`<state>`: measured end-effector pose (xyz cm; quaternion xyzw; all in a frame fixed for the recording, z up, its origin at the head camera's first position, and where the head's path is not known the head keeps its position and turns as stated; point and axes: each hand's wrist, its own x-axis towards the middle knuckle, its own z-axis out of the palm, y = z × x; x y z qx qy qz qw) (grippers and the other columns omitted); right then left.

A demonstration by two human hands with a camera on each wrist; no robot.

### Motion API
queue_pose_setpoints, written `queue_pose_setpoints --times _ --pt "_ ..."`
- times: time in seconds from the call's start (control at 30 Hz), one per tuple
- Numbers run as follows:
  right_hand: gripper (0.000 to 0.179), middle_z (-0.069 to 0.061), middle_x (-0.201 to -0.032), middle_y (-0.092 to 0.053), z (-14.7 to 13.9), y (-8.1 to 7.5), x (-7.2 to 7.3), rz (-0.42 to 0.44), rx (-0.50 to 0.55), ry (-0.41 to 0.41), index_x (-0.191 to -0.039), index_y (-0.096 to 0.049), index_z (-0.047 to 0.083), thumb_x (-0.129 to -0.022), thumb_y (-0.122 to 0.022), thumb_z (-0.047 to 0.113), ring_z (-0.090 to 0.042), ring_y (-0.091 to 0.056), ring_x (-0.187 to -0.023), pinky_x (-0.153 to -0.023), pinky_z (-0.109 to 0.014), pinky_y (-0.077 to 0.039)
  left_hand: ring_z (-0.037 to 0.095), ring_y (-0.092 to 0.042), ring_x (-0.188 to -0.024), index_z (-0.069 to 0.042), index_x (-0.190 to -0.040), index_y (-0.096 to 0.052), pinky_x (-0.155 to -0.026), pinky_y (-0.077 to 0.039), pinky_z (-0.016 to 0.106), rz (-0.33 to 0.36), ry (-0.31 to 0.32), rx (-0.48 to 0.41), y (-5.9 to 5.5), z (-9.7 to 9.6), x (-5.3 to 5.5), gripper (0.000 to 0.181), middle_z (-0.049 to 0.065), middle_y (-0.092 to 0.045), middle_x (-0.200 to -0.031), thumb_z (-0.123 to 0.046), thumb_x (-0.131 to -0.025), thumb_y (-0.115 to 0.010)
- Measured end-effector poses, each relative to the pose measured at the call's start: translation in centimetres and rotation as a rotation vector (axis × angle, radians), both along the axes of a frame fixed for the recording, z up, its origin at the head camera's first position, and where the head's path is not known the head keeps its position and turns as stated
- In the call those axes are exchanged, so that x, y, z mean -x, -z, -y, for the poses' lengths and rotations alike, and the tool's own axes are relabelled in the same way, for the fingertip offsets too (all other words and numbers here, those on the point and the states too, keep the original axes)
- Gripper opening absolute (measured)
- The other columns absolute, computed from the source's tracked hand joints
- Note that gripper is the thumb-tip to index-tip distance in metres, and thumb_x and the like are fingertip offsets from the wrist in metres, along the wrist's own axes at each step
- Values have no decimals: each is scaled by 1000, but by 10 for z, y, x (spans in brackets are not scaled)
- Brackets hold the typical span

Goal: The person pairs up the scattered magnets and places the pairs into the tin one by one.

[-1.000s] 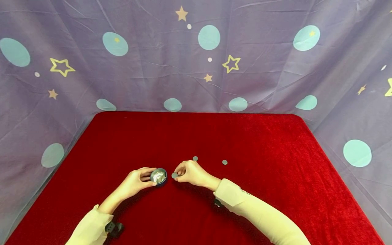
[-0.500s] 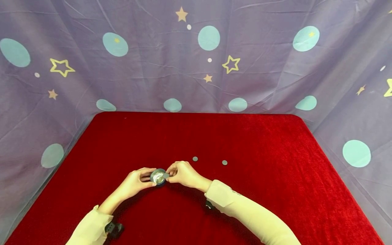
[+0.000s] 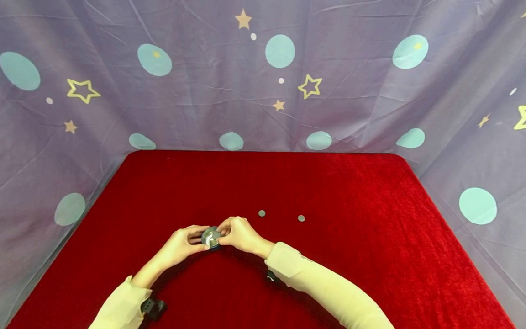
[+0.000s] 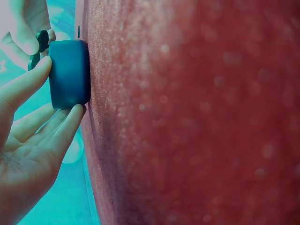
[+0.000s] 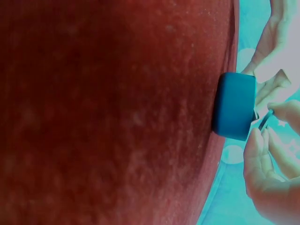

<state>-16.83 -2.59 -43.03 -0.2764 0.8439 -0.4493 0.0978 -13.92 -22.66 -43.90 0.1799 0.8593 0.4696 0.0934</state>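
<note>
A small round tin (image 3: 211, 237), blue outside with a shiny metallic inside, stands on the red cloth. My left hand (image 3: 182, 246) holds it from the left, thumb at the near side of the rim and fingers round the far side. Over the tin's right rim, my right hand (image 3: 241, 235) pinches a thin coin (image 5: 266, 120) between thumb and fingertips. The right wrist view has this coin tilted just above the mouth of the blue tin (image 5: 235, 106). In the head view the right fingers partly cover the opening.
Two grey coins, a nearer coin (image 3: 261, 213) and a farther-right coin (image 3: 301, 218), lie flat beyond the right hand. Red velvet cloth (image 3: 349, 256) covers the table. A lilac curtain (image 3: 230, 82) with stars and dots hangs behind and at both sides.
My right hand has moved left with the coin, from beside the tin to over its rim. The left hand and the tin have stayed in place.
</note>
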Motion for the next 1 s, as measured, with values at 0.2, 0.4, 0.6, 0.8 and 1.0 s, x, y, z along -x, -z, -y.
queue_pose_setpoints --times 0.2,0.4,0.6,0.8,1.0 --pt "17 1 -77 -61 4 2 1 -29 -24 1 -88 -67 2 -72 -71 8 -2 -54 -67 -61 -11 -44 35 -56 -99 10 -118 -48 -79 -48 29 10 -1 -2 -1 0 0 53 26 -50 -115 -13 -76 -69" --pt "18 0 -80 -60 6 1 -2 -21 -39 -6 -90 -67 1 -74 -70 9 -3 -53 -68 -61 -11 -44 37 -55 -100 9 -119 -48 -80 -48 29 17 3 16 -1 2 -1 54 26 -49 -116 -16 -76 -69" --pt "17 -2 -84 -62 10 0 -4 -34 -39 -18 -90 -68 1 -75 -69 9 -3 -55 -71 -61 -10 -44 38 -54 -100 10 -119 -47 -80 -48 28 1 25 10 1 2 -2 54 26 -49 -116 -16 -76 -68" --pt "18 -2 -84 -63 9 2 -3 -21 22 8 -90 -68 1 -74 -70 9 -2 -57 -71 -62 -10 -44 39 -54 -101 11 -119 -46 -80 -48 30 6 36 7 0 1 -1 55 28 -48 -117 -16 -77 -68" --pt "20 -4 -88 -64 2 2 -3 9 71 -24 -92 -67 2 -75 -70 12 -3 -58 -74 -64 -11 -45 38 -55 -100 10 -119 -46 -80 -48 31 -4 28 13 0 0 -1 55 27 -49 -116 -17 -77 -68"
